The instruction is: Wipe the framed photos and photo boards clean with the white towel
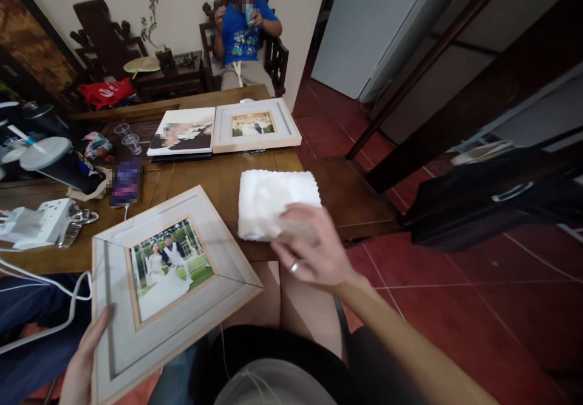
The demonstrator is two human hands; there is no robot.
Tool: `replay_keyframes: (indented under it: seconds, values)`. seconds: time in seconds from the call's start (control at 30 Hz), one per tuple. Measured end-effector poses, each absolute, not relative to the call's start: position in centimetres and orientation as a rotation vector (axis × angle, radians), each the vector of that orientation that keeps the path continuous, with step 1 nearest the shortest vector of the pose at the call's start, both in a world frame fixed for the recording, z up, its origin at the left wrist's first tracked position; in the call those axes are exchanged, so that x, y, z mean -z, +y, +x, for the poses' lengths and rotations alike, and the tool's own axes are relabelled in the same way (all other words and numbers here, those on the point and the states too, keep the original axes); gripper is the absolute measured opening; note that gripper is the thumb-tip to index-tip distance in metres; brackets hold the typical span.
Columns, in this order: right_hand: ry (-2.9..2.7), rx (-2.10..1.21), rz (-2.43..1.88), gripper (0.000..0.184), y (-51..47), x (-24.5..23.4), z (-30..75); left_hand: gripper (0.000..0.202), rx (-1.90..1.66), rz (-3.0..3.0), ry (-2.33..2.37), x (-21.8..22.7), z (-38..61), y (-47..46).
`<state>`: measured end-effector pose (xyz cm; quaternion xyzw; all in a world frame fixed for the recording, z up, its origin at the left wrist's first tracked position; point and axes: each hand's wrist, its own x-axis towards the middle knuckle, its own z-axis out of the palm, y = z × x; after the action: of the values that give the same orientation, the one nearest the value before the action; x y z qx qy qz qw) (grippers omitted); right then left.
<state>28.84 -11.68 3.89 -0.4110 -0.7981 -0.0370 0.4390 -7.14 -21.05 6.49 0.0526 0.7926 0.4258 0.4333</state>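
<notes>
My left hand is closed on the lower left edge of a pale wooden picture frame. Tilted over the table's near edge, the frame shows a wedding photo of a couple on grass. A folded white cloth with a scalloped edge lies on the wooden table to the right of it. My right hand, wearing a ring, hovers at the cloth's lower right corner. Motion blurs its fingers, but they look apart, with nothing plainly held; whether they touch the cloth I cannot tell.
Farther back lie another framed photo and a photo panel. A phone, a power strip with cables and a dark lidded cup are at left. A person in a blue shirt sits opposite, holding a drink.
</notes>
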Motion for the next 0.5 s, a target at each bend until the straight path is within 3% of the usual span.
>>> replay_keyframes:
  seconds: [0.13,0.5]
  values:
    - [-2.195,0.041,-1.114,0.015,-12.9,-2.3,25.9,0.048,-1.090,0.005,1.966,-7.0,-6.5,-20.4]
    - [-1.876,0.056,-1.408,0.005,-11.5,-1.2,31.1,0.032,-1.113,0.211,1.911,-6.5,-5.8,-18.7]
